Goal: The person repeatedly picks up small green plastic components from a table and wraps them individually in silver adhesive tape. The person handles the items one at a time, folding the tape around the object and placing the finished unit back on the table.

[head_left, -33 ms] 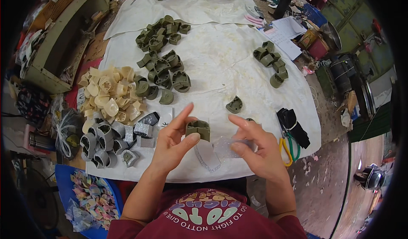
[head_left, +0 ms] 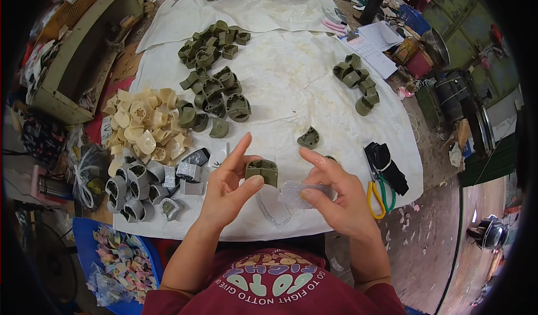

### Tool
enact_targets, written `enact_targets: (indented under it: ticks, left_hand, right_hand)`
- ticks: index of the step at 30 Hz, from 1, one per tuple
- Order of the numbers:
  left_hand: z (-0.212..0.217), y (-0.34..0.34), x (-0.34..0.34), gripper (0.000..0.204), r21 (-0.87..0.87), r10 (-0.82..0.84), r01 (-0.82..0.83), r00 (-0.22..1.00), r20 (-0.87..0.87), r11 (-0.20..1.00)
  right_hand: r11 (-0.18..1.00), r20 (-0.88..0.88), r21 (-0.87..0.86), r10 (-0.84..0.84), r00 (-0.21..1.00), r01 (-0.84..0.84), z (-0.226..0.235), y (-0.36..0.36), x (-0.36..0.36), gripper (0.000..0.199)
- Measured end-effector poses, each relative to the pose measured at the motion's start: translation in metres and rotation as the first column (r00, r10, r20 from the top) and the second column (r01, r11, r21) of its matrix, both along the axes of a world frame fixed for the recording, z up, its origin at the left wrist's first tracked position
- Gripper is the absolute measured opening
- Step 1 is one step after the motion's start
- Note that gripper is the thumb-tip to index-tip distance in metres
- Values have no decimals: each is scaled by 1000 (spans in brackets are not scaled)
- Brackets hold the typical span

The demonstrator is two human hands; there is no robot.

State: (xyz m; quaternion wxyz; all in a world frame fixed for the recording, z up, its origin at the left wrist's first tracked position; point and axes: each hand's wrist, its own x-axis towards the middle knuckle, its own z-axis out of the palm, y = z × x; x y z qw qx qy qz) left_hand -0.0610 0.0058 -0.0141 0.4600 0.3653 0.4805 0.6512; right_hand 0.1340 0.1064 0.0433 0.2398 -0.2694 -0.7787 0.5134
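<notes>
My left hand (head_left: 231,187) grips an olive-green hollow block, shaped like a shoe heel (head_left: 262,172), between thumb and fingers, its index finger raised. A white piece with a silver glitter edge (head_left: 276,217) hangs below the heel; whether it is fixed to it I cannot tell. In my right hand (head_left: 339,197), thumb and fingers pinch a pale glittery sheet piece (head_left: 296,196), close to the heel. Its index finger also points up. One loose green heel (head_left: 308,137) lies beyond my right hand, and another is partly hidden behind its fingers.
Green heels (head_left: 213,88) lie in piles at left and far, with a smaller group (head_left: 357,80) at right. Beige pieces (head_left: 147,122) and silver-covered heels (head_left: 137,180) sit left. Scissors (head_left: 376,197) and black cloth (head_left: 388,166) lie right. A blue bin (head_left: 84,242) holds scraps.
The glittery sheet piece in my right hand has shifted slightly left and tilted. My left hand and the heel have hardly moved.
</notes>
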Motion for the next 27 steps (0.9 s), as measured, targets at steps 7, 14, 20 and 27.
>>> enact_targets:
  ticks: [7,14,20,27]
  left_hand:
    - [4,-1,10,53,-61,-31,27,997,-71,998]
    - [16,-2,16,56,-88,-42,13,941,-337,996]
    - [19,-1,17,59,-49,-36,18,916,-400,999]
    - [21,0,16,60,-2,-25,28,861,-507,1000]
  right_hand:
    - [998,-3,53,38,999,-38,-9,0,-14,65]
    - [998,24,-51,21,999,-20,-3,1,-17,66]
    - [998,-7,-67,16,1000,-17,-5,2,-16,64]
    - [997,23,-73,15,1000,-13,0,2,-16,64]
